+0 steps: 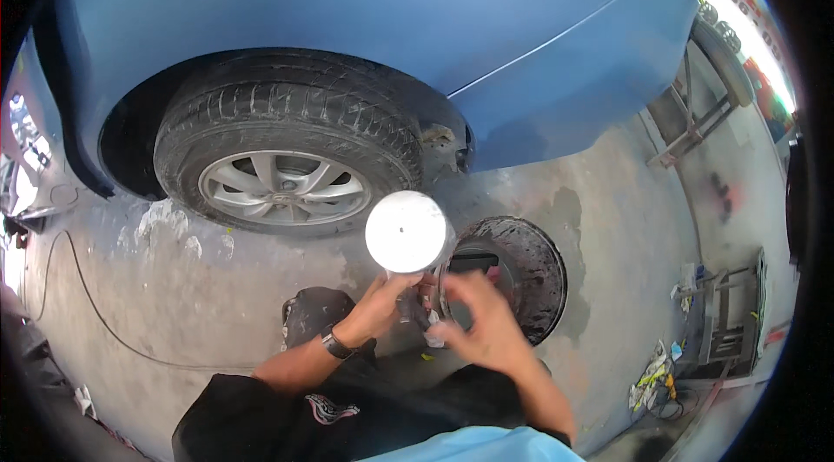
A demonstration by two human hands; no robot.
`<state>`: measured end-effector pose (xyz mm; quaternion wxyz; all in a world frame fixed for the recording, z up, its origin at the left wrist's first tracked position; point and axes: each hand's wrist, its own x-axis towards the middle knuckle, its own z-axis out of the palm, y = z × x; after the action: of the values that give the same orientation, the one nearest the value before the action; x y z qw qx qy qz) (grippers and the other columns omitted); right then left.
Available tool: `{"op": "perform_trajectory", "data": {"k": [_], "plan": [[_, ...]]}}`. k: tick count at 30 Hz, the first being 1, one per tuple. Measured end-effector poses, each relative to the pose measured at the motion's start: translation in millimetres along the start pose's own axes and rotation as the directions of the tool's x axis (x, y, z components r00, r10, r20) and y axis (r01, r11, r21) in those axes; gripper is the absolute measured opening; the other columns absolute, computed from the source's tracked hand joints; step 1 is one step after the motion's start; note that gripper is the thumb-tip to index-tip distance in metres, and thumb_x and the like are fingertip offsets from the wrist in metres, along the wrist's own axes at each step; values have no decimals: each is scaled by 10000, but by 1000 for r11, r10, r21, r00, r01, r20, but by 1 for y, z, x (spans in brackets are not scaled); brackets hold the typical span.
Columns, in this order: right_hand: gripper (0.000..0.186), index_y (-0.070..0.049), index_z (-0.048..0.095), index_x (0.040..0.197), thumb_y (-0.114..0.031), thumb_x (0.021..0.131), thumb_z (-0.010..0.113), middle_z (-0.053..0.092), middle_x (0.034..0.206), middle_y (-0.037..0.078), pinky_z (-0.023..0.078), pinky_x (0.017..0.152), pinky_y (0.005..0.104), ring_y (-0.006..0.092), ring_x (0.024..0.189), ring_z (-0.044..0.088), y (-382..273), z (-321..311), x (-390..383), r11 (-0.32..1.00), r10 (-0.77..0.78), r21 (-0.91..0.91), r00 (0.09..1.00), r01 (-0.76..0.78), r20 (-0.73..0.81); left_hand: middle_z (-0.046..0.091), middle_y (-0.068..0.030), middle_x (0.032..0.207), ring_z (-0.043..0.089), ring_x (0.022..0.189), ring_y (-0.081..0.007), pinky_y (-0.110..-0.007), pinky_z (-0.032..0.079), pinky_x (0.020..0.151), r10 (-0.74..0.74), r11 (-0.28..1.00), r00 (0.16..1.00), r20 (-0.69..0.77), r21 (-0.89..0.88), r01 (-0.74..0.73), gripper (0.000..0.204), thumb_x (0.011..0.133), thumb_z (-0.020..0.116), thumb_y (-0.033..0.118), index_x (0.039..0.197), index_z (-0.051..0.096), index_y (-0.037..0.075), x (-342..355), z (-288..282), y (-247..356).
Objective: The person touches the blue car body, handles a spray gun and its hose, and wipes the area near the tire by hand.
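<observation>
"What's being worn nearest the left hand?"

"A dark wristband right behind it, a band with a shiny, pale section. Farther back from that hand, past the uncovered forearm, there's loose black cloth."

"Any marking on the black?"

"A curved print, pinkish and white with dark streaks, behind the left hand. I can't read the shape as anything."

"And behind the right hand?"

"Uncovered wrist and forearm, then more black, with smooth light blue cloth farthest back."
</observation>
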<state>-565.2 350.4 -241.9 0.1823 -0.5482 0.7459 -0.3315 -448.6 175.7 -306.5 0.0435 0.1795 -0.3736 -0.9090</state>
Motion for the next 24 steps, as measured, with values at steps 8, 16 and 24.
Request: {"op": "perform_trajectory", "data": {"k": [8,16,24], "plan": [[694,61,403,1362,-45,757,727,426,1306,331,506,915,515,573,1053,550,9,84,-36,928,369,39,899,-370,-236,567,-115,1327,539,1196,-195,-362,440,1017,38,967,997,73,249,-55,494,1039,549,335,1407,484,11,3,22,-43],[250,11,582,1233,-47,991,562,654,1065,83,498,831,303,169,873,611,3,28,-42,935,295,329,813,-136,-502,480,-218,1472,418,1419,-299,-421,310,1176,147,775,889,433,508,-375,663,1065,463,433,1511,335,-42,-7,52,-21],[619,12,447,1372,-491,1023,533,664,1077,215,509,486,260,189,561,630,-54,-28,-60,683,438,730,809,-17,-391,627,-93,1248,590,1168,-136,-292,484,998,224,836,935,274,439,-329,397,1063,548,234,1377,525,-8,37,28,-49]]}}
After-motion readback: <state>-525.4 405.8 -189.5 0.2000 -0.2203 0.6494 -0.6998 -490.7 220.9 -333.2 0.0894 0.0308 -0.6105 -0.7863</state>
